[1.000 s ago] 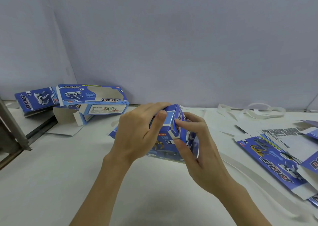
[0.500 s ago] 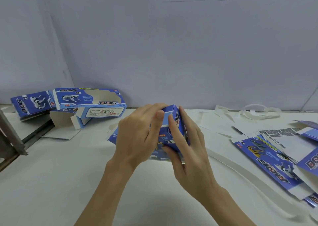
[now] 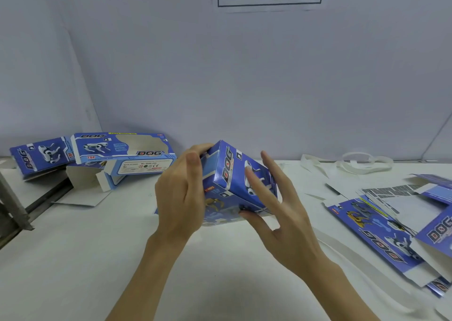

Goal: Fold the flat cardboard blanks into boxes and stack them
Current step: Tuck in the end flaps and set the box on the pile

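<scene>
Around: folded box w/ open end flaps lay far left by wall, second box just beside it on its left.
Right side: pile of flat blanks, blue print up, some white backs showing; spread to table's right edge.
Behind: white strap loops near wall, back right.
Left edge: grey metal bar, slanted.
In the way: nothing betw. hands and piles; another flat blank looked to lie under the held box, mostly hidden.
Box in hand: mid-table, lifted, tilted; long axis ran from upper corner near wall down-right toward the person; "DOG" side faced up-right.
Left hand: gripped box's left end, fingers curled over top corner.
Right hand: fingers straight, spread on printed side, thumb under lower edge; pressed, not curled.
</scene>
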`<state>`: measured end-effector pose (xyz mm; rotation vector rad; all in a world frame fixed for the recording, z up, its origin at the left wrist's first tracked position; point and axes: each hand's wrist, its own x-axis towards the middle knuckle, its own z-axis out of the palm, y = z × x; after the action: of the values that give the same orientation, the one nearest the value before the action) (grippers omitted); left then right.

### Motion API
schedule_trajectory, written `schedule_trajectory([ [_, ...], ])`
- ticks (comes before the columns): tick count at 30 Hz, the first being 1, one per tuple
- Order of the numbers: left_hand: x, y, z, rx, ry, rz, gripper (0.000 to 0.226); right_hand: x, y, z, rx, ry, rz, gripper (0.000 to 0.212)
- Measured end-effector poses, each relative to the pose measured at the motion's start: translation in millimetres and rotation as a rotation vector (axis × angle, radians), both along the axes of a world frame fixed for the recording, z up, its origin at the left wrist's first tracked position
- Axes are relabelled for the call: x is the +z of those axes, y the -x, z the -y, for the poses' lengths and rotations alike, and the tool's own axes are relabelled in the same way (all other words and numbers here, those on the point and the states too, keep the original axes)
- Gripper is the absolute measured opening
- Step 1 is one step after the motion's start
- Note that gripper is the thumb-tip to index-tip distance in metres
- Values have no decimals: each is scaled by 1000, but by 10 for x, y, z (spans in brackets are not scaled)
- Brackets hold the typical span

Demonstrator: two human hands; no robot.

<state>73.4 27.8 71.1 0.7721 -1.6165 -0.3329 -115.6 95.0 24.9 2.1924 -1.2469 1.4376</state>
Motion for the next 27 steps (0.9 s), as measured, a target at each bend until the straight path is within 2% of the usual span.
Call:
schedule_trajectory([
  [5, -12, 30, 2, -20, -12, -27, 74, -45, -18, 37, -54, 108, -18, 48],
  [9, -42, 44, 6, -33, -18, -69, 60, -78, -79, 48, -79, 118, -32, 48],
  [13, -70, 60, 15, -65, -38, -102, 72, -39, -108, -18, -21, 55, 43, 45],
  [15, -99, 48, 40, -101, -42, -135, 69, 17, -174, -55, 140, -56, 256, 56],
  [16, -111, 41, 41, -119, -25, -147, 64, 69, -226, -81, 228, -140, 451, 65],
  [18, -123, 41, 37, -163, 0, -174, 47, 187, -284, -94, 358, -396, 937, 88],
  [19, -120, 47, 34, -188, -7, -198, 42, 214, -269, -75, 387, -560, 1132, 98],
  [20, -119, 53, 35, -220, -15, -218, 41, 227, -214, -64, 416, -738, 1242, 101],
  [22, -147, 78, 23, -276, 14, -175, 47, 237, -50, -57, 532, -1063, 1337, 90],
  [23, -180, 97, 22, -303, 29, -109, 51, 227, 34, -68, 612, -1159, 1381, 83],
  [25, -242, 140, 32, -355, 33, -6, 56, 240, 164, -84, 703, -1202, 1439, 68],
  [27, -248, 189, 72, -440, -82, -28, 56, 207, 278, -64, 678, -1116, 1370, 68],
])
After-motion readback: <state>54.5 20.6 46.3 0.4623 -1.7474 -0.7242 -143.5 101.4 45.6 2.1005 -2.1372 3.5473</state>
